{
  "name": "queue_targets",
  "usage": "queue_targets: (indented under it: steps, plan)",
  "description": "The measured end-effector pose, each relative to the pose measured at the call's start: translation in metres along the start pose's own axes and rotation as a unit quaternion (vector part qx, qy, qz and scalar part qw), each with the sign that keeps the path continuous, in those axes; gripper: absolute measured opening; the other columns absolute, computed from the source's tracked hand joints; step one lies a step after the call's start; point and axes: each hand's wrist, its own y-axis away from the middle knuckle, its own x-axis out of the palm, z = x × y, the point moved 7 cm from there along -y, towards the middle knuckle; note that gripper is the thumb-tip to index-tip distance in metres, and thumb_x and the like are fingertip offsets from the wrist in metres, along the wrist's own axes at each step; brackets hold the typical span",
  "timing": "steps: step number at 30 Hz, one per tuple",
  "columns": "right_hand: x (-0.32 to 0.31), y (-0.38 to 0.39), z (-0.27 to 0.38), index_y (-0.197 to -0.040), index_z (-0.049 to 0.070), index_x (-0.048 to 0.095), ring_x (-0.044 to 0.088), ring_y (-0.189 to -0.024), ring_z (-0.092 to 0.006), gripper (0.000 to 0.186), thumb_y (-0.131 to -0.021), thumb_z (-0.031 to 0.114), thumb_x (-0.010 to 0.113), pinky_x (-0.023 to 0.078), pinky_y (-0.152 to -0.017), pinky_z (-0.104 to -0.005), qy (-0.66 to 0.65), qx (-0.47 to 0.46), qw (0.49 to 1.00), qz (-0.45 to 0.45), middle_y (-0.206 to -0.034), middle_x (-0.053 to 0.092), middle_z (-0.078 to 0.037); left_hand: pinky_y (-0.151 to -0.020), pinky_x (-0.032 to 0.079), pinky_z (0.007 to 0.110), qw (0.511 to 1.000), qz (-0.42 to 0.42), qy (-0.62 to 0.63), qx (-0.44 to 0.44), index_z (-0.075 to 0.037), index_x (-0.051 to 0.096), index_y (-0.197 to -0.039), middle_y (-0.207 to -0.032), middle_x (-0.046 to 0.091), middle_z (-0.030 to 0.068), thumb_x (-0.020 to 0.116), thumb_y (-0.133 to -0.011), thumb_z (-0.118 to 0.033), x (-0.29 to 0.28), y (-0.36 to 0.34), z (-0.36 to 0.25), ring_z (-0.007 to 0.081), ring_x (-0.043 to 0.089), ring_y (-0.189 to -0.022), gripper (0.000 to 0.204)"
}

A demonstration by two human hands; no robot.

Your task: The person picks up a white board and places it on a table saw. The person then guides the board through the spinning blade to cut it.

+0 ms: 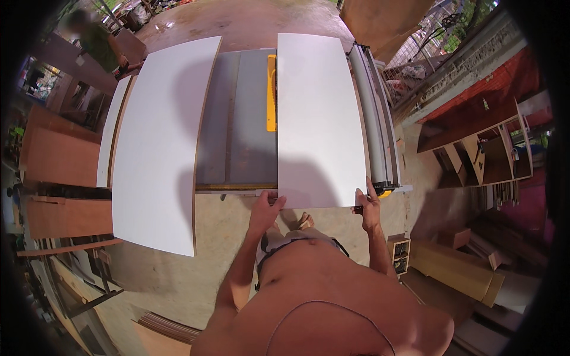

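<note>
A white board (317,113) lies lengthwise on the right part of a grey table saw (255,118), along the grey fence rail (375,118). My left hand (267,207) is closed on the board's near left corner, thumb on top and other fingers partly hidden beneath. At the near right corner my right hand (369,210) grips the edge, with its fingers close to the fence. A small dark thing (357,209) shows by its palm; its kind is unclear. The yellow blade guard (272,95) stands beside the board's left edge.
Another large white board (160,142) rests at the left, and a narrow white strip (116,136) lies beyond it. A person in a dark shirt (98,47) stands at the far left. Brown panels (65,148) and a wooden cabinet frame (487,148) flank the work area.
</note>
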Motion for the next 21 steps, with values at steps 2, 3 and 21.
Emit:
queue_targets:
  steps: [2, 3, 21]
  plan:
    - [0.002, 0.001, 0.001, -0.167, 0.015, 0.045, 0.060, -0.057, -0.0108, 0.068, -0.104, 0.017, 0.070, 0.052, -0.050, -0.0280, 0.011, 0.005, 1.000, 0.003, -0.087, 0.070, -0.002, -0.085, 0.059, 0.041, 0.999, -0.031, -0.044, 0.006, 0.003, 0.065, -0.116, -0.103, 0.077, 0.0148, 0.079, -0.099, -0.040, -0.004, 0.004, -0.004, 0.0259, 0.076, -0.094, 0.048]
    - [0.005, 0.002, 0.003, -0.167, 0.015, 0.045, 0.060, -0.058, -0.0107, 0.068, -0.104, 0.017, 0.071, 0.052, -0.050, -0.0281, 0.018, 0.010, 1.000, 0.003, -0.087, 0.070, -0.002, -0.085, 0.059, 0.041, 0.997, -0.049, -0.064, 0.007, 0.002, 0.064, -0.115, -0.101, 0.077, 0.0154, 0.079, -0.098, -0.043, -0.007, 0.008, -0.009, 0.0279, 0.076, -0.094, 0.050]
    - [-0.035, 0.009, -0.124, -0.144, 0.000, 0.055, 0.076, -0.098, -0.0302, 0.051, -0.103, 0.028, 0.069, 0.064, -0.078, -0.0447, -0.018, 0.172, 0.983, 0.068, -0.128, 0.072, -0.020, -0.123, 0.036, 0.061, 0.893, -0.189, -0.329, 0.244, -0.003, 0.050, -0.156, -0.162, 0.044, 0.0261, 0.082, -0.093, -0.047, 0.031, -0.095, -0.133, 0.0463, 0.042, -0.149, 0.083]
